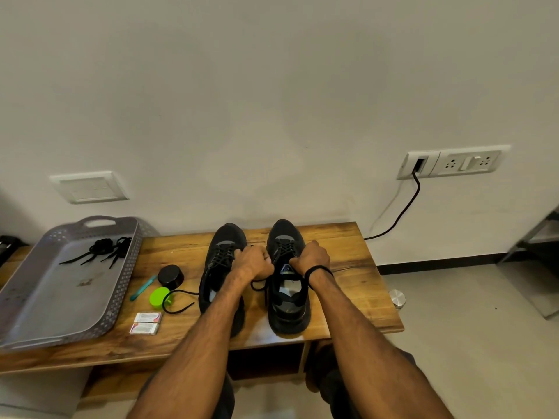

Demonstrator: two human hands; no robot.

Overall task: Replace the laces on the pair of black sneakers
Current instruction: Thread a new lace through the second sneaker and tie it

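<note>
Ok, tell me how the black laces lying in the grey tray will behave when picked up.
The laces would probably hang floppy: their ends trail loosely across the tray. They look thin, so likely very light. Bunched in a clump, they may lift together, though how tangled is unclear.

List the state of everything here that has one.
Left sneaker: laced, untied, lace end trailing.
Right sneaker: laced, hands at its top.
Left hand: grips a lace.
Right hand: curled, grips a lace.
Tray: holds loose laces.
Wall socket: cable plugged in.
</note>
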